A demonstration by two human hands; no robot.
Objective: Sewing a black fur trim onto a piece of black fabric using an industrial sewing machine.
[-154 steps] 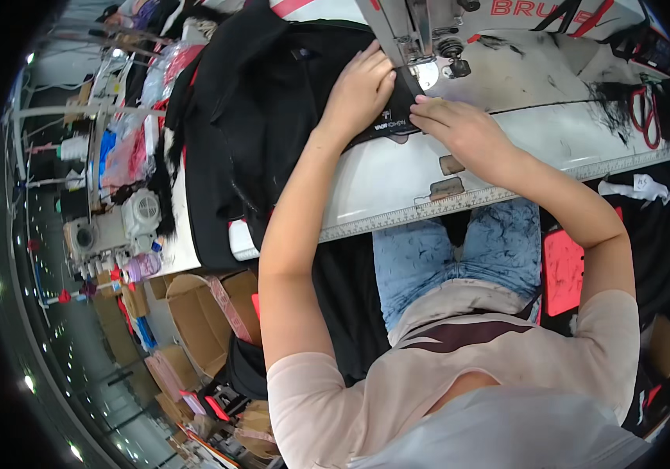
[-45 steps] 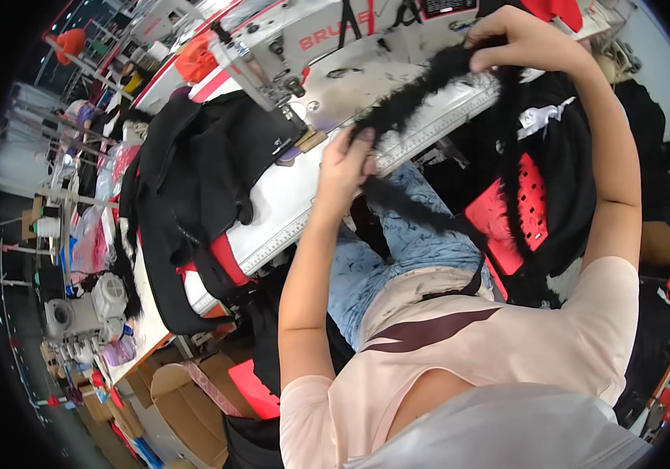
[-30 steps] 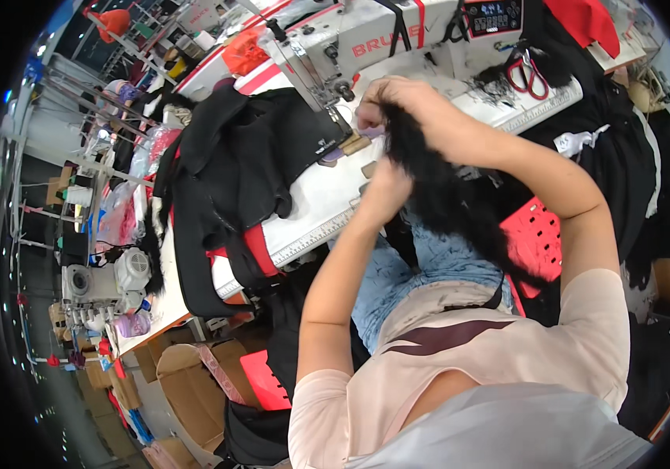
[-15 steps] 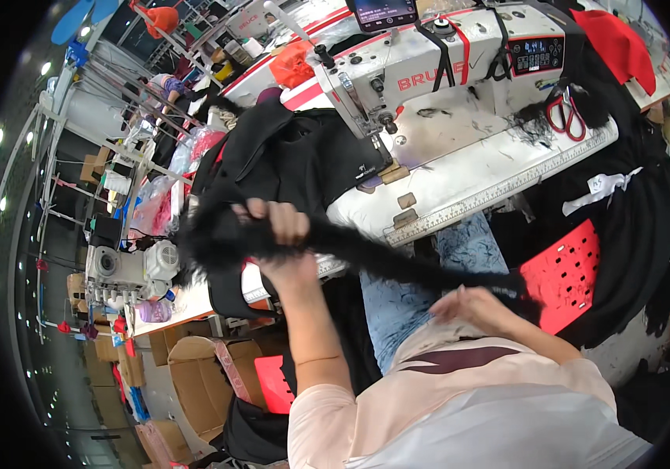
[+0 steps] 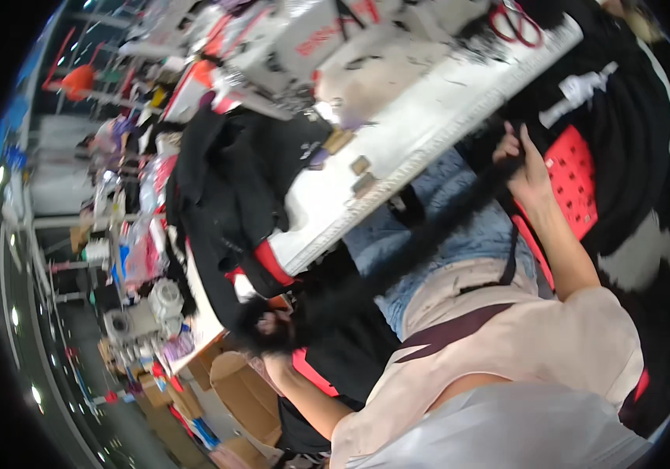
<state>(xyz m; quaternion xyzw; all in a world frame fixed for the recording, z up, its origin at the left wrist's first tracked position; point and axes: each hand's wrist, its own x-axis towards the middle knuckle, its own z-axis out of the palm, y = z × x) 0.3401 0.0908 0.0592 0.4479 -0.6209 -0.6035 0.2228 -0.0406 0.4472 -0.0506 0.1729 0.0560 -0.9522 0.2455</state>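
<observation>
Fabric everywhere, honestly: a big heap of black garments is being draped over the left end of the white sewing table, with the white sewing machine being seen at the back. A red perforated stool is being partly covered by more dark cloth at the right. A long fuzzy black strip is being stretched diagonally across the lap, below the table edge. Its lower end is being clutched by the left hand, closed around it, and its upper end is being pinched by the right hand. Red-handled scissors are being left on the table top.
</observation>
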